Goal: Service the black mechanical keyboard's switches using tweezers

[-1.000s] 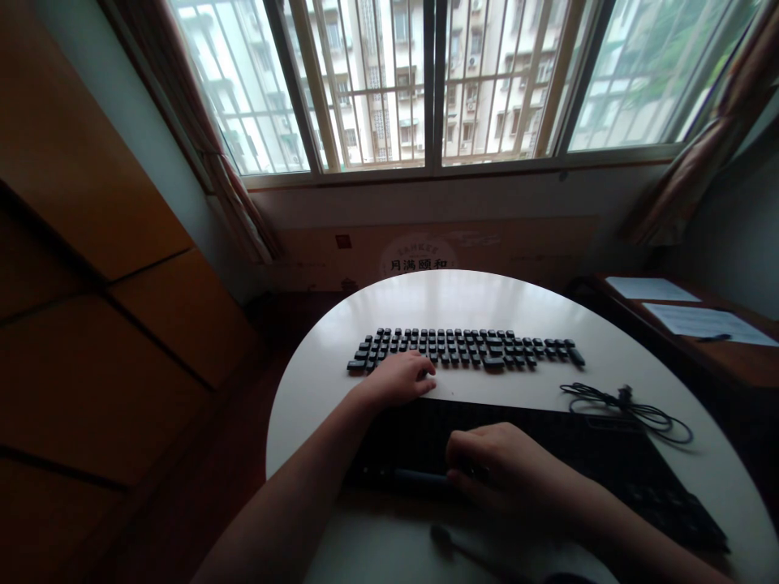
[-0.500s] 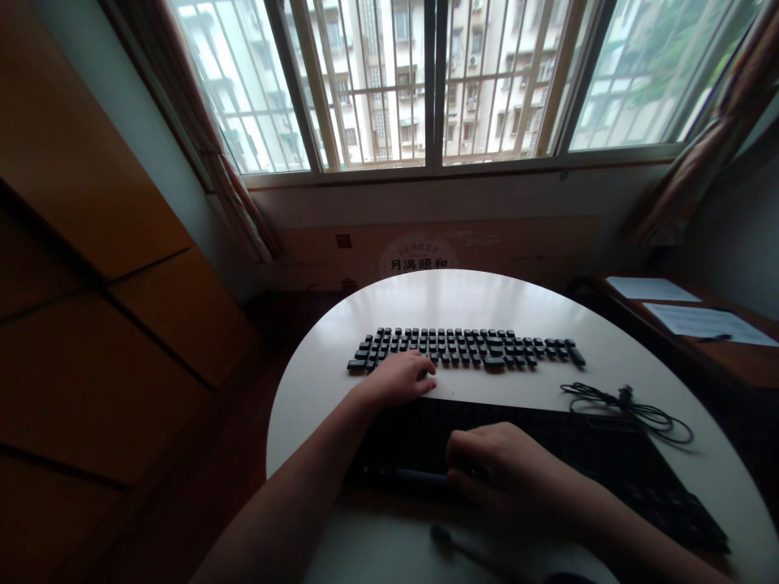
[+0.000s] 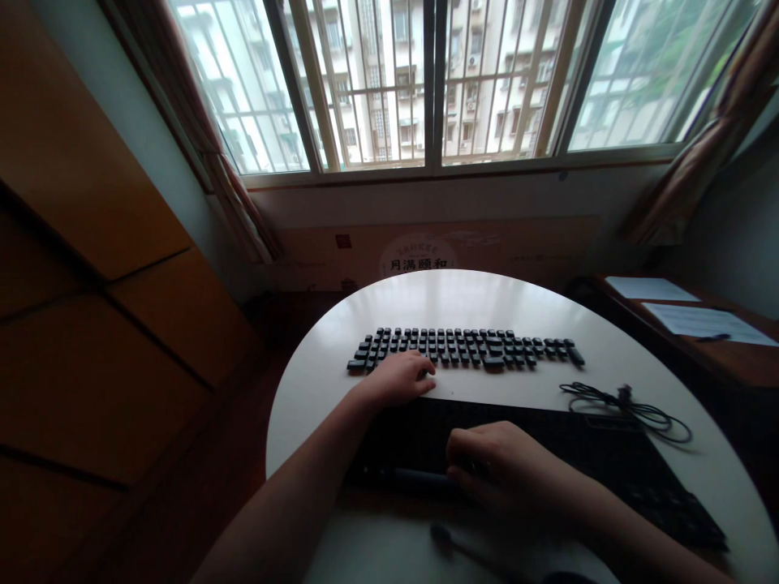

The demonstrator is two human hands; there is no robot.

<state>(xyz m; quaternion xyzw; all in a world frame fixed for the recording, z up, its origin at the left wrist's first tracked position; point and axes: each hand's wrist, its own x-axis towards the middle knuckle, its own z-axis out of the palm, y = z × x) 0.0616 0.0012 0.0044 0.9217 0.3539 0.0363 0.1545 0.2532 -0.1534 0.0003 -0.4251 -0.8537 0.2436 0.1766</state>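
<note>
My left hand [image 3: 402,377] lies on the white table between the rows of loose black keycaps [image 3: 496,350] and the far edge of a black keyboard [image 3: 535,430]. Its thumb and bent forefinger stand a little apart, with nothing visible between them. My right hand [image 3: 496,462] is closed low over the front of the keyboard; something dark sits in its fingers, too shadowed to name. A long dark bar [image 3: 417,477] runs leftward from those fingers along the keyboard's near side. Much of the keyboard is hidden under both hands and forearms.
A coiled black cable [image 3: 639,414] lies on the table [image 3: 450,300] to the right. At the near edge is a blurred dark brush-like tool [image 3: 447,537]. Sheets of paper [image 3: 706,320] and a pen rest on a brown desk at the right. Wooden cabinets stand left.
</note>
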